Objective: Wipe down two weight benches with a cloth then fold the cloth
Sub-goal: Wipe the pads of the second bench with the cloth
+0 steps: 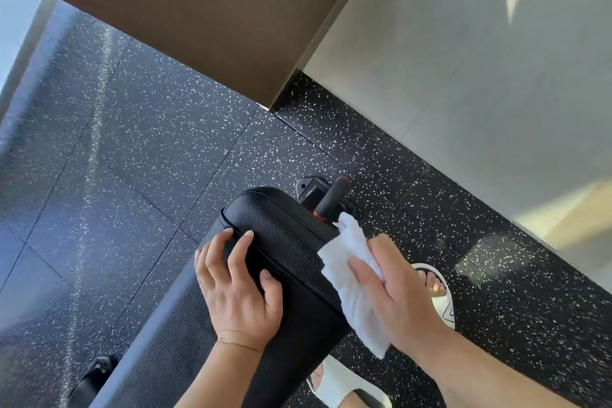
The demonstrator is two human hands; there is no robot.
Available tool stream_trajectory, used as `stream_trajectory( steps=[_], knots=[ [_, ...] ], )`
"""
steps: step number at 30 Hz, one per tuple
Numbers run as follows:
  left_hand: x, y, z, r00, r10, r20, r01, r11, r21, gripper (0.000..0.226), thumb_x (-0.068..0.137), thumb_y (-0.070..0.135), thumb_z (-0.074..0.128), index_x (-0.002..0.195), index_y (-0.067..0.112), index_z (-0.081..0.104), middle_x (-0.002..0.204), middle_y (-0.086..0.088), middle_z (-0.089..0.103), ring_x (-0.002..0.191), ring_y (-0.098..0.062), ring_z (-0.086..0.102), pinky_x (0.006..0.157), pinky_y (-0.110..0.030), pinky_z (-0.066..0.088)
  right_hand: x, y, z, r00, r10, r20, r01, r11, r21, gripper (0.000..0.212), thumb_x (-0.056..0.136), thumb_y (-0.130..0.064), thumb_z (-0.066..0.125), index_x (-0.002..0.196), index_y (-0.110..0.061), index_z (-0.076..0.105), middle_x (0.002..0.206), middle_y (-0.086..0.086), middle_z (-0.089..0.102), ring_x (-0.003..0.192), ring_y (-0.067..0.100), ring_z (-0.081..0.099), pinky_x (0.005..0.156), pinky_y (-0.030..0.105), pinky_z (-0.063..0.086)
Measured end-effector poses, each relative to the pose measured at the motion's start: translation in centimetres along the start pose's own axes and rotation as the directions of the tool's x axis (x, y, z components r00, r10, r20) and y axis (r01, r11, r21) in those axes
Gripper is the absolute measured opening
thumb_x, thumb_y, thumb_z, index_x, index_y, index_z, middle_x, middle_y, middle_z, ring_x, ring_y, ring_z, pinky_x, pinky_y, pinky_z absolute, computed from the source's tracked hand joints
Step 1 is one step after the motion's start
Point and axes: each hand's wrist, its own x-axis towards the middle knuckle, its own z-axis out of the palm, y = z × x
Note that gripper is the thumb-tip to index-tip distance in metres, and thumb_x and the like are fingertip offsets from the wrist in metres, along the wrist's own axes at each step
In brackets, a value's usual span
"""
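Cloth [347,275] under right hand [400,291] at bench [284,235] edge

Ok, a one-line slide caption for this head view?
Left hand steadies the black bench pad while the right hand presses a white cloth against its side.
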Motion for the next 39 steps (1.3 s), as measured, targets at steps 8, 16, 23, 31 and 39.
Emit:
stream_trajectory(
  steps=[8,16,23,31,39],
  knots=[
    [0.0,-0.4,0.4,1.0,0.001,-0.003,-0.001,1.0,0.005,0.06,0.085,0.029,0.049,0.143,0.012,0.051,0.148,-0.019,0.043,0.134,-0.047,0.041,0.115,-0.068,0.031,10.0,-4.2,2.6,0.996,0.026,0.09,-0.023,0.999,-0.042,0.033,0.105,-0.033,0.051,0.075,-0.024,0.042,0.075,-0.007,0.051,0.068,0.01,0.05,0.062,0.032,0.037],
    [0.0,-0.2,0.3,1.0,0.014,-0.022,-0.014,1.0,0.005,0.059,0.085,0.029,0.05,0.142,0.013,0.051,0.148,-0.018,0.042,0.134,-0.046,0.041,0.117,-0.066,0.031,10.2,-5.0,2.9,0.996,-0.003,0.09,0.005,1.0,-0.028,0.036,0.104,-0.032,0.05,0.071,-0.035,0.037,0.071,-0.011,0.05,0.065,0.004,0.049,0.063,0.028,0.034],
    [0.5,0.6,-0.6,1.0,0.018,-0.02,-0.018,1.0,0.007,0.055,0.086,0.029,0.053,0.137,0.009,0.057,0.142,-0.02,0.046,0.132,-0.045,0.04,0.117,-0.066,0.03,2.8,-3.2,-0.7,0.994,0.038,0.102,-0.02,0.984,-0.179,0.033,0.106,-0.036,0.052,0.08,-0.021,0.037,0.077,-0.007,0.042,0.07,0.014,0.044,0.069,0.04,0.039],
    [1.1,3.8,-7.4,0.926,-0.105,0.362,0.081,0.993,0.082,0.059,0.092,0.038,0.057,0.149,0.023,0.051,0.156,-0.003,0.044,0.141,-0.035,0.042,0.117,-0.054,0.035,-0.5,-9.6,-5.2,0.99,-0.084,0.116,0.12,0.929,-0.351,0.019,0.097,-0.047,0.066,0.095,-0.03,0.057,0.092,-0.01,0.054,0.079,0.004,0.055,0.066,0.026,0.04],
    [-5.0,5.5,-24.2,0.956,-0.215,0.201,0.247,0.957,-0.153,0.047,0.098,0.032,0.058,0.144,0.023,0.054,0.146,0.0,0.052,0.127,-0.032,0.05,0.106,-0.051,0.046,-9.6,-22.7,-4.9,0.955,-0.292,0.059,0.288,0.855,-0.432,0.018,0.098,-0.038,0.068,0.104,-0.022,0.063,0.094,-0.01,0.051,0.078,0.001,0.053,0.067,0.03,0.038]
  ],
)
